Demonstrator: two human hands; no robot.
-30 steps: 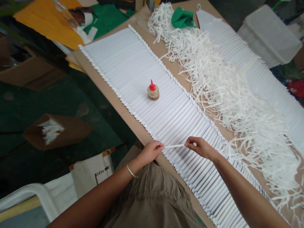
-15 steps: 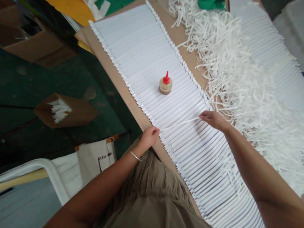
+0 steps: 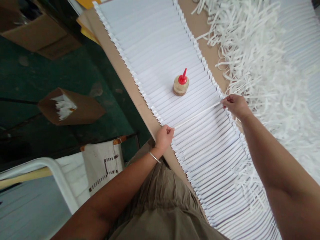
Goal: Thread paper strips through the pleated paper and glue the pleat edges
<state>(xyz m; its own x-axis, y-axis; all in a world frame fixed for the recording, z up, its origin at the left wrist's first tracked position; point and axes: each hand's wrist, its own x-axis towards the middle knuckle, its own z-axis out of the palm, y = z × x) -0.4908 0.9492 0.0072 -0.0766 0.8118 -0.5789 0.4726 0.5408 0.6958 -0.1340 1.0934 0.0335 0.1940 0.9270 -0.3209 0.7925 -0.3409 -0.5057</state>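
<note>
A narrow white strip [image 3: 197, 115] is stretched between my hands across a long ridged white sheet [image 3: 150, 60] made of many parallel folds. My left hand [image 3: 165, 136] pinches one end at the sheet's near edge. The other end is pinched by my right hand [image 3: 235, 104] at the far edge. Just beyond the strip, a small squat bottle [image 3: 180, 87] with a red pointed nozzle stands upright on the sheet. The lower right part of the sheet carries some loose white strips [image 3: 250, 183].
A large tangled heap of white strips [image 3: 262, 66] lies along the table's far side, with another ridged sheet [image 3: 300, 36] behind it. The brown table edge [image 3: 130, 90] borders my side. On the green floor are a paper bag [image 3: 87, 110] and a cardboard box [image 3: 42, 33].
My right hand has moved away from my left, toward the sheet's far edge, and more of the strip now shows pulled straight between them. The view has shifted as well.
</note>
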